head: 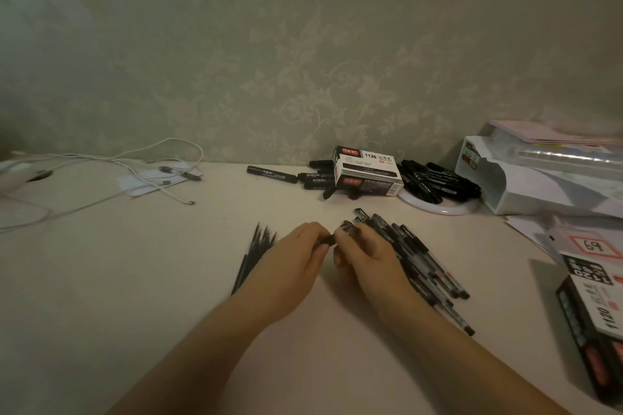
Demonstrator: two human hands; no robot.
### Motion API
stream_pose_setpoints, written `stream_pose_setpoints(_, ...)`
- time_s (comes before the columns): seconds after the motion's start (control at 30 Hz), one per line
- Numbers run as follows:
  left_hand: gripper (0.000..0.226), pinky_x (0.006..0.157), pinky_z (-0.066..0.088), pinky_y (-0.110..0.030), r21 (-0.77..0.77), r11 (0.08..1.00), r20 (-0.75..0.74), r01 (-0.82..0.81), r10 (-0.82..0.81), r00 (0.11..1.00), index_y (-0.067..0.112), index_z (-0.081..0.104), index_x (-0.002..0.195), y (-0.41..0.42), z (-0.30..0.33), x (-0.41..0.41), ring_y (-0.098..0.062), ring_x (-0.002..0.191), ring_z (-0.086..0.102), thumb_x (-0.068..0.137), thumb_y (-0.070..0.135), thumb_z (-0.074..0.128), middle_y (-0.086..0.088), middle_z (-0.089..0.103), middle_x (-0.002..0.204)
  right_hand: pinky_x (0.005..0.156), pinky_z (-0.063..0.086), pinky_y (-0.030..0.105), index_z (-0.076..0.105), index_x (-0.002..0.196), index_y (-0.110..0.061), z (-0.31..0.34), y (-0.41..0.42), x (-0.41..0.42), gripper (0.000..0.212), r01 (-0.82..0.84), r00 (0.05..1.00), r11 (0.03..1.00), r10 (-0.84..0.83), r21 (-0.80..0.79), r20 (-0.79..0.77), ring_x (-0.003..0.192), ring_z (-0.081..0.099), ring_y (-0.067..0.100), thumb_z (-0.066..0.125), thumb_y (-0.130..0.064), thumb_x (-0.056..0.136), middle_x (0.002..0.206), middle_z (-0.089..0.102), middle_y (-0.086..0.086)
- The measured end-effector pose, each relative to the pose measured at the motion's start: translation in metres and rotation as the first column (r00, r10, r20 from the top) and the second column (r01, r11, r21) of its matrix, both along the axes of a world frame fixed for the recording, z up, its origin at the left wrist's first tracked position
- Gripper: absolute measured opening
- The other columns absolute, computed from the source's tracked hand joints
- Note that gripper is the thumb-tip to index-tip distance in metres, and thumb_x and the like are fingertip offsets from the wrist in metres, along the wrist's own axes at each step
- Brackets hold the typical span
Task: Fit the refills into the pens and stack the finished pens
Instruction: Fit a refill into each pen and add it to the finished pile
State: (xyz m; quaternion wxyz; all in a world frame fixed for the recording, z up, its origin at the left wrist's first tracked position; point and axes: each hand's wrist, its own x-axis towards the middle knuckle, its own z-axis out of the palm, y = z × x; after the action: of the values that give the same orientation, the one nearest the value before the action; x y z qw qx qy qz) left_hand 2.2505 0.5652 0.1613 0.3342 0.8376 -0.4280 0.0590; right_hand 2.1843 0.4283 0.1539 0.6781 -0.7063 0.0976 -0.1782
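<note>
Both my hands, left (300, 251) and right (362, 251), pinch one pen (332, 239); decent stack (424, 266) done, refills (254, 254) left.

Both hands meet at centre of pale tabletop (168, 280): left hand (296, 256) and right hand (364, 253) pinch small dark pen part (332, 238) between them. Fan of thin dark refills (251, 253) just left of left hand. Pile of clear-barrelled pens (424, 263) right of right hand, partly under it. Behind, near wall: printed cardboard box (367, 172) among loose black markers (273, 174). White cables (111, 165) far left. White plastic tray (526, 178) far right.
</note>
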Motion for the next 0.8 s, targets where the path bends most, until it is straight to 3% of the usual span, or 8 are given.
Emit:
stream_pose_setpoints(0.1, 0.012, 0.061, 0.045, -0.030, 0.051, 0.998, 0.007, -0.024, 0.023, 1.000, 0.025, 0.046, 0.099, -0.002, -0.005, -0.001, -0.006, 0.070, 0.051, 0.101, 0.033, 0.038, 0.010, 0.053, 0.081, 0.057, 0.048, 0.015, 0.061, 0.101, -0.010, -0.005, -0.002, 0.002, 0.011, -0.008, 0.999, 0.997, 0.005, 0.079, 0.040, 0.062, 0.060, 0.005, 0.065, -0.018, 0.094, 0.070, 0.064, 0.003)
stream_pose_setpoints(0.3, 0.019, 0.043, 0.023, -0.022, 0.130, 0.979, 0.250, -0.158, 0.122, 0.961, 0.035, 0.039, 0.091, -0.001, -0.007, 0.002, -0.004, 0.048, 0.042, 0.099, 0.050, 0.030, 0.011, 0.041, 0.054, 0.059, 0.045, 0.016, 0.064, 0.087, -0.013, -0.010, -0.008, 0.005, 0.012, -0.083, 0.996, 0.995, 0.080, 0.061, 0.039, 0.062, 0.054, 0.006, 0.059, -0.018, 0.097, 0.066, 0.062, -0.002)
stream_pose_setpoints(0.43, 0.028, 0.041, 0.025, -0.020, 0.113, 0.972, 0.274, -0.208, 0.171, 0.946, 0.037, 0.048, 0.099, -0.002, -0.010, 0.002, -0.007, 0.051, 0.047, 0.096, 0.058, 0.030, 0.010, 0.044, 0.052, 0.058, 0.043, 0.016, 0.063, 0.083, -0.018, -0.012, -0.008, 0.006, 0.017, -0.072, 0.996, 0.993, 0.067, 0.094, 0.064, 0.063, 0.051, 0.006, 0.057, -0.014, 0.098, 0.067, 0.060, -0.002)
stream_pose_setpoints(0.57, 0.048, 0.045, 0.031, -0.023, 0.105, 0.961, 0.312, -0.255, 0.211, 0.926, 0.043, 0.052, 0.113, -0.001, -0.010, 0.000, -0.010, 0.062, 0.060, 0.089, 0.069, 0.019, 0.009, 0.064, 0.069, 0.059, 0.045, 0.015, 0.062, 0.088, -0.016, -0.013, -0.008, 0.004, 0.011, -0.029, 0.996, 0.996, 0.021, 0.090, 0.084, 0.064, 0.055, 0.004, 0.058, -0.014, 0.098, 0.070, 0.062, -0.003)
stream_pose_setpoints(0.67, 0.042, 0.042, 0.026, -0.023, 0.149, 0.936, 0.352, -0.319, 0.251, 0.902, 0.036, 0.039, 0.114, -0.004, -0.006, -0.005, -0.011, 0.052, 0.052, 0.092, 0.064, 0.016, 0.008, 0.052, 0.059, 0.062, 0.050, 0.015, 0.062, 0.095, -0.013, -0.012, -0.007, 0.002, 0.005, 0.066, 0.993, 0.990, -0.077, 0.127, 0.087, 0.068, 0.062, 0.006, 0.058, -0.014, 0.098, 0.078, 0.068, -0.001)
stream_pose_setpoints(0.73, 0.030, 0.041, 0.024, -0.023, 0.153, 0.912, 0.358, -0.380, 0.307, 0.882, 0.029, 0.029, 0.110, -0.007, 0.000, -0.004, -0.009, 0.048, 0.043, 0.097, 0.055, 0.023, 0.011, 0.050, 0.061, 0.066, 0.052, 0.014, 0.061, 0.096, -0.020, -0.011, -0.005, -0.001, 0.006, 0.174, 0.980, 0.983, -0.179, 0.058, 0.086, 0.075, 0.067, 0.002, 0.058, -0.015, 0.098, 0.088, 0.071, -0.002)
stream_pose_setpoints(0.8, 0.020, 0.043, 0.024, -0.023, 0.169, 0.897, 0.363, -0.408, 0.328, 0.872, 0.025, 0.026, 0.105, -0.011, 0.006, 0.003, -0.009, 0.050, 0.041, 0.101, 0.045, 0.028, 0.008, 0.056, 0.075, 0.067, 0.051, 0.013, 0.059, 0.095, -0.027, -0.010, -0.002, -0.005, 0.008, 0.276, 0.960, 0.936, -0.261, -0.216, 0.097, 0.082, 0.066, -0.002, 0.061, -0.019, 0.096, 0.090, 0.069, -0.008)
